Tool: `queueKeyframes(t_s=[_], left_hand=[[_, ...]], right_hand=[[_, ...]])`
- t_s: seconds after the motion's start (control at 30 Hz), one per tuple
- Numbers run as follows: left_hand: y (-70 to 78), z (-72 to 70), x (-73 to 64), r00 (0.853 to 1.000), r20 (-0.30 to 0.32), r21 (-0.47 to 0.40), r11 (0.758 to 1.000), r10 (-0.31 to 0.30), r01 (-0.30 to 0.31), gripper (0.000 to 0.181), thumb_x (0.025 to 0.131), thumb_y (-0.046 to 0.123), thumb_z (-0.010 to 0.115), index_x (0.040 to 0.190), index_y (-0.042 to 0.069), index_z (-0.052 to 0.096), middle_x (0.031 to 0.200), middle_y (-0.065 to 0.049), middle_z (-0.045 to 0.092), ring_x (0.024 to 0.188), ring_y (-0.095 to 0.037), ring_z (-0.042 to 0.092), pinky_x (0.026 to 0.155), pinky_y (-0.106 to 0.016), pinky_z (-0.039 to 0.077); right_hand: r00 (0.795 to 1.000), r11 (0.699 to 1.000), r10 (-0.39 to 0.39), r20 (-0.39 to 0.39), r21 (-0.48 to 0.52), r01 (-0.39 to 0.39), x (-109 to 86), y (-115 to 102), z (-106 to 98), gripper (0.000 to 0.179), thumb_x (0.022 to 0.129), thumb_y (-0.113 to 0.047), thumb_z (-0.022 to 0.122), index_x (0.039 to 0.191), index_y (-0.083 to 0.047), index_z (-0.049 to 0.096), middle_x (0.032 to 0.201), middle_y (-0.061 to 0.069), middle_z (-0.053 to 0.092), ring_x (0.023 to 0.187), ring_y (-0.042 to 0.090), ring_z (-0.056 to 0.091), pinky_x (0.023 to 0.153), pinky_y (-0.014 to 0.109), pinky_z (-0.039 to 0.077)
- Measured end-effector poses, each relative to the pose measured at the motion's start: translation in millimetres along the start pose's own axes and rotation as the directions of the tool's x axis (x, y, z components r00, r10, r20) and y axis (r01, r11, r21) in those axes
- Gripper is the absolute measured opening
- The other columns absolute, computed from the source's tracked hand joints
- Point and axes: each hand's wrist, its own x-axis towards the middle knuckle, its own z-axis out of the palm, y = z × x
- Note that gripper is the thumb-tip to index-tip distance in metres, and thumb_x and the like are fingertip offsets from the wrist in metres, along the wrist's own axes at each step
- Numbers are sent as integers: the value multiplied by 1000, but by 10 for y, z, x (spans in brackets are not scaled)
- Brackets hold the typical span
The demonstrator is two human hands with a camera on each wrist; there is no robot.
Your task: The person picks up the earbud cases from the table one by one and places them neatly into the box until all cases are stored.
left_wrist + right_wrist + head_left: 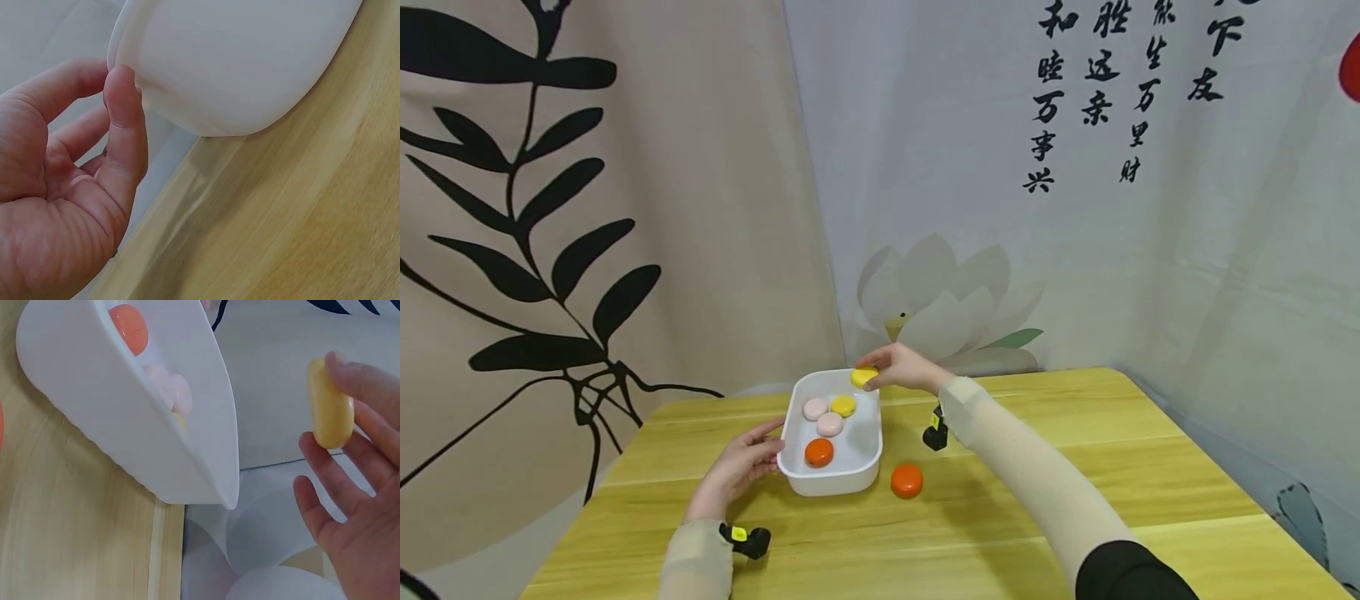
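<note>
A white rectangular bin (829, 485) with rounded corners stands on the table. My left hand (741, 467) holds it by its left side; in the left wrist view the thumb and a finger (122, 100) pinch its edge. Over the bin's far right corner, my right hand (904, 369) pinches a glossy yellow disc (331, 409) between thumb and fingers. Inside the bin lie another yellow disc (843, 406), a pale pink disc (816, 408), a second pink disc (830, 424) and an orange disc (818, 452) nearer me.
Another orange disc (907, 481) lies on the wooden table (1037, 533), just right of the bin. Behind the table's far edge hangs a printed cloth (722, 208) with dark leaves, a lotus and writing. Black wrist cameras (936, 432) are worn on both wrists.
</note>
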Motion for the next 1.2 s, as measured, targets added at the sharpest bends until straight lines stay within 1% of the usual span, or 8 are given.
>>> queueKeyframes(t_s=[0.13, 0.4, 0.53, 0.7, 0.9, 1.0, 1.2], left_hand=[[15, 8, -7, 1000, 4, -3, 1000, 0, 0, 60, 94, 6, 61, 148, 1, 36, 103, -17, 54, 71, -14, 57, 68, -24, 53], [19, 21, -32, 1000, -7, 8, 1000, -8, 8, 59, 95, 7, 60, 149, 3, 36, 106, -18, 56, 72, -15, 57, 68, -24, 53], [15, 18, -25, 1000, -13, 6, 1000, -7, 7, 59, 94, 7, 61, 148, 3, 37, 105, -18, 56, 72, -16, 57, 68, -25, 53], [12, 16, -16, 1000, -12, -3, 1000, -7, 7, 60, 94, 6, 62, 148, 2, 37, 104, -18, 56, 71, -15, 57, 68, -25, 53], [14, 21, -20, 1000, -9, 7, 1000, 0, 0, 58, 95, 5, 60, 148, 1, 37, 103, -18, 57, 72, -15, 58, 70, -26, 54], [17, 23, -26, 1000, -12, 16, 1000, 2, -2, 57, 96, 6, 59, 148, 1, 37, 105, -19, 57, 73, -16, 58, 71, -27, 54], [12, 21, -27, 1000, -18, 19, 1000, 5, -4, 59, 95, 8, 61, 148, 2, 37, 104, -18, 58, 73, -16, 58, 72, -27, 54]], right_hand=[[1000, 1000, -10, -2, -6, 10, 11, -4, 22, 42, 81, -13, 79, 121, -10, 68, 120, 3, 66, 112, 18, 59, 95, 32, 47], [1000, 999, -17, 0, -29, 17, 18, -42, 64, 41, 81, -15, 78, 121, -11, 68, 119, 3, 66, 107, 17, 60, 93, 31, 48], [1000, 999, -16, -8, -31, 16, 38, -35, 90, 41, 81, -17, 79, 120, -12, 69, 119, 2, 66, 108, 18, 59, 93, 33, 48], [1000, 999, -12, 2, -34, 12, 69, -8, 139, 40, 81, -20, 79, 120, -15, 69, 120, -1, 66, 110, 18, 58, 95, 35, 47], [1000, 999, -14, 12, -48, 14, 94, -30, 205, 39, 82, -19, 78, 121, -16, 69, 121, -1, 65, 108, 17, 58, 93, 33, 48], [1000, 999, -7, 11, -49, 7, 107, -65, 234, 40, 82, -19, 78, 121, -15, 69, 119, -1, 66, 106, 16, 58, 91, 32, 49], [1000, 999, 16, 15, -46, -16, 151, -96, 294, 40, 82, -22, 79, 120, -17, 70, 118, -4, 66, 106, 15, 58, 91, 31, 48]])
